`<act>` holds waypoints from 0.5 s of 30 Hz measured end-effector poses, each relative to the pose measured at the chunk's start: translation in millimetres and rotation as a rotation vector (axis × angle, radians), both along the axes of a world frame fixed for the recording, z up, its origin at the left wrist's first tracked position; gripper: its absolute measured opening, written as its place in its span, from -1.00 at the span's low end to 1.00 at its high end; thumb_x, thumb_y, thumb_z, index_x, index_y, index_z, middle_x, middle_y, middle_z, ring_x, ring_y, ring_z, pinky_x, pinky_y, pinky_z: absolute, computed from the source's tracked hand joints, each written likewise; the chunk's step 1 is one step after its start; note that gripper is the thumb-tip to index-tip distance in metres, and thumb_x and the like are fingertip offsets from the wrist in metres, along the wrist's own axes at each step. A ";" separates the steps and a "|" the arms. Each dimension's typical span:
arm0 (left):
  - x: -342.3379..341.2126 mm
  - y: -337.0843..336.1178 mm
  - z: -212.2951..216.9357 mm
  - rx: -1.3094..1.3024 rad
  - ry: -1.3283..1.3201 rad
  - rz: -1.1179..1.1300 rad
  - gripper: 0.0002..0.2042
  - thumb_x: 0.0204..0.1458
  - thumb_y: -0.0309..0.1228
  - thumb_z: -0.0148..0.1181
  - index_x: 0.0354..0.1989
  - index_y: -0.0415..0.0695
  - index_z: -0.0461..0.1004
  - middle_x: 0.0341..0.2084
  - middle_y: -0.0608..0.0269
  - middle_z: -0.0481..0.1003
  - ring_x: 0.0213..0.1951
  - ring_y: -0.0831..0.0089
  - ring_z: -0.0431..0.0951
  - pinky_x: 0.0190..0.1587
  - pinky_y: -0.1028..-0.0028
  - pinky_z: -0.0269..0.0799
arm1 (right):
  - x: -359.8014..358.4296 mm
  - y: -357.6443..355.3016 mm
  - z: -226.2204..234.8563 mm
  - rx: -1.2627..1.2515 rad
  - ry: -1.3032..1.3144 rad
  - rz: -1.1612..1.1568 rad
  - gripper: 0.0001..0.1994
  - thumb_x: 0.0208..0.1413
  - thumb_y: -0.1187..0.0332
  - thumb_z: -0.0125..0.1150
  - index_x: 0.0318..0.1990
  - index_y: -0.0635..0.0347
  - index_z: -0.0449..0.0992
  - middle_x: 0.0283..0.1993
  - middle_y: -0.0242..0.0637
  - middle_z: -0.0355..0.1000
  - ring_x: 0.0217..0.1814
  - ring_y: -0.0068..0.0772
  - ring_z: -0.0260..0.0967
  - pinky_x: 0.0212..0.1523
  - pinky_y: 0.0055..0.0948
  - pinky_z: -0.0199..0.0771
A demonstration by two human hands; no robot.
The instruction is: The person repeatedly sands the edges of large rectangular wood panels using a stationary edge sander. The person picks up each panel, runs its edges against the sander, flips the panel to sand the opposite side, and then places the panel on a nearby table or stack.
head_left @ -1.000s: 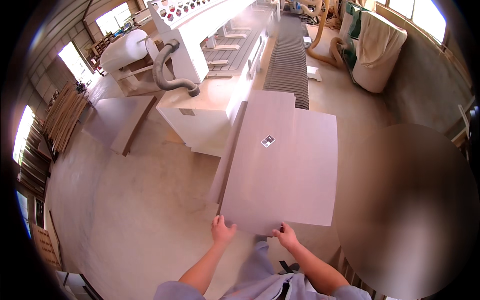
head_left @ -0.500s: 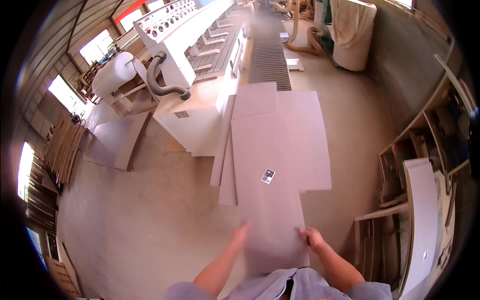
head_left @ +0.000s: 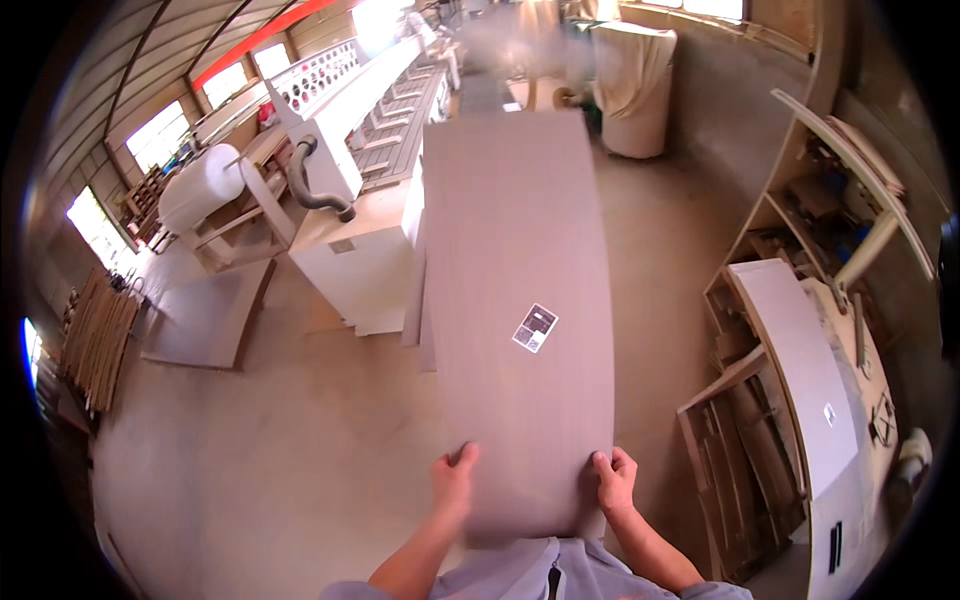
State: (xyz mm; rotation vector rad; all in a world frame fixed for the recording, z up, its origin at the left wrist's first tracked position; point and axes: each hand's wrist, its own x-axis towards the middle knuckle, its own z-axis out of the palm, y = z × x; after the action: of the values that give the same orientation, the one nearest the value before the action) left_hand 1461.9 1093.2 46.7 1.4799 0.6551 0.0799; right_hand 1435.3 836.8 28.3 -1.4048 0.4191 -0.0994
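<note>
Grey-brown panel [head_left: 515,300], near end held by left hand [head_left: 455,482], right hand [head_left: 613,480]

Panel [head_left: 515,310] at frame ctr, machine [head_left: 350,230] to its left, shelving [head_left: 800,330] at right (label [head_left: 535,328] on panel).

The person wears a pale grey-lilac short-sleeved top with a dark zip at the chest, leaving both forearms, left hand [head_left: 455,482] and right hand [head_left: 614,480] bare.

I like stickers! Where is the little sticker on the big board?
The sticker sits right of centre on the brown board, above the right hand and across from the white machine.
</note>
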 end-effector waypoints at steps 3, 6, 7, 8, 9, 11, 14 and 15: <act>-24.1 10.8 44.9 -0.102 -0.126 -0.113 -0.69 -0.07 -0.23 0.37 -0.40 -0.26 0.51 -0.55 0.40 0.43 -0.51 0.65 0.33 -0.47 0.56 0.25 | -49.3 11.2 26.2 0.046 -0.163 -0.063 -0.80 0.11 0.35 0.19 -0.23 0.32 0.46 -0.40 -0.49 0.39 -0.42 -0.72 0.21 -0.42 -0.63 0.22; -49.7 35.2 69.7 -0.172 -0.249 -0.280 -0.69 -0.09 -0.24 0.39 -0.40 -0.25 0.50 -0.54 0.43 0.43 -0.51 0.67 0.32 -0.46 0.59 0.24 | -105.2 35.3 55.7 0.088 -0.301 -0.134 -0.77 0.10 0.35 0.21 -0.19 0.34 0.45 -0.31 -0.42 0.43 -0.31 -0.67 0.27 -0.30 -0.62 0.27; -57.8 44.8 73.8 -0.182 -0.287 -0.343 -0.69 -0.09 -0.24 0.40 -0.40 -0.25 0.49 -0.53 0.44 0.42 -0.51 0.67 0.32 -0.46 0.60 0.24 | -125.3 44.9 67.5 0.105 -0.341 -0.157 -0.76 0.10 0.35 0.22 -0.17 0.35 0.45 -0.27 -0.40 0.45 -0.27 -0.65 0.30 -0.25 -0.61 0.29; -67.2 54.6 77.6 -0.205 -0.315 -0.403 -0.69 -0.09 -0.25 0.40 -0.39 -0.25 0.50 -0.53 0.44 0.43 -0.51 0.67 0.33 -0.46 0.59 0.24 | -146.6 57.9 80.6 0.132 -0.371 -0.183 -0.74 0.10 0.34 0.23 -0.15 0.35 0.45 -0.24 -0.37 0.46 -0.23 -0.61 0.32 -0.21 -0.59 0.30; -77.9 61.2 78.7 -0.238 -0.343 -0.460 -0.69 -0.09 -0.25 0.40 -0.39 -0.25 0.50 -0.52 0.44 0.44 -0.50 0.68 0.33 -0.46 0.59 0.25 | -167.8 69.0 94.5 0.148 -0.402 -0.203 -0.72 0.09 0.33 0.24 -0.13 0.36 0.45 -0.21 -0.34 0.47 -0.19 -0.58 0.34 -0.16 -0.57 0.31; -100.6 72.1 83.7 -0.297 -0.367 -0.566 -0.70 -0.09 -0.27 0.41 -0.35 -0.26 0.52 -0.49 0.41 0.49 -0.46 0.68 0.39 -0.42 0.58 0.30 | -210.4 77.7 106.7 0.178 -0.436 -0.209 -0.65 0.06 0.33 0.29 -0.05 0.37 0.45 -0.14 -0.28 0.48 -0.11 -0.50 0.38 -0.05 -0.50 0.34; -131.8 73.4 97.4 -0.385 -0.338 -0.769 -0.66 -0.09 -0.27 0.42 -0.28 -0.28 0.54 -0.47 0.40 0.51 -0.43 0.67 0.42 -0.39 0.59 0.33 | -272.2 95.7 136.7 0.151 -0.501 -0.370 -0.63 0.03 0.36 0.33 -0.05 0.36 0.45 -0.14 -0.29 0.48 -0.11 -0.51 0.37 -0.05 -0.49 0.33; -139.0 70.8 99.0 -0.385 -0.355 -0.833 -0.65 -0.10 -0.27 0.43 -0.27 -0.29 0.54 -0.47 0.39 0.52 -0.42 0.66 0.43 -0.37 0.59 0.34 | -287.1 103.0 151.1 0.111 -0.493 -0.470 -0.64 -0.08 0.33 0.43 -0.17 0.33 0.48 -0.17 -0.25 0.51 -0.16 -0.44 0.42 -0.11 -0.45 0.39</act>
State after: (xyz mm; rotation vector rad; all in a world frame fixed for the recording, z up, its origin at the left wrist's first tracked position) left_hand 1322.9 1164.0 145.6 1.2188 -0.2519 -0.3989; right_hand 1148.3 939.8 179.4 -1.1017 0.3274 -0.7768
